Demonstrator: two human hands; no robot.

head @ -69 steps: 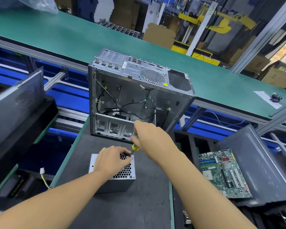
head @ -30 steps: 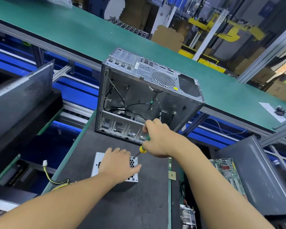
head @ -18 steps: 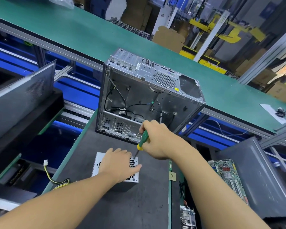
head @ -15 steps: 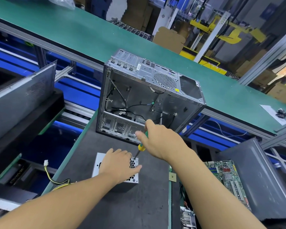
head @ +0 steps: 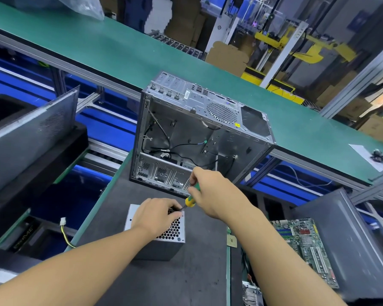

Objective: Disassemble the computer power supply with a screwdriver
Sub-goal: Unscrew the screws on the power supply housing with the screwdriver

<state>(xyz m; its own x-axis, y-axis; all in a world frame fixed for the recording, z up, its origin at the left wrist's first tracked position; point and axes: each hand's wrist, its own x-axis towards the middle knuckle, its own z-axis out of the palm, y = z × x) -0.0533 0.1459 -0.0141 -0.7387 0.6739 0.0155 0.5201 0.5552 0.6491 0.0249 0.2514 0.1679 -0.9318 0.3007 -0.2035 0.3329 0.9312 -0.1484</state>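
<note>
A grey power supply with a honeycomb grille on top stands on the dark work mat. My left hand lies on its top, fingers curled over the far right corner, gripping it. My right hand holds a screwdriver with a green and yellow handle, tilted down to the left. Its tip meets the top of the power supply right at my left fingertips; the tip itself is hidden by them.
An empty open computer case stands just behind the power supply. A motherboard lies at the right beside a dark case panel. A yellow cable hangs off the left. A green conveyor belt runs behind.
My left hand has curled from flat to gripping the far right corner of the power supply. My right hand shifted a little and the screwdriver tip has come down to my left fingertips.
</note>
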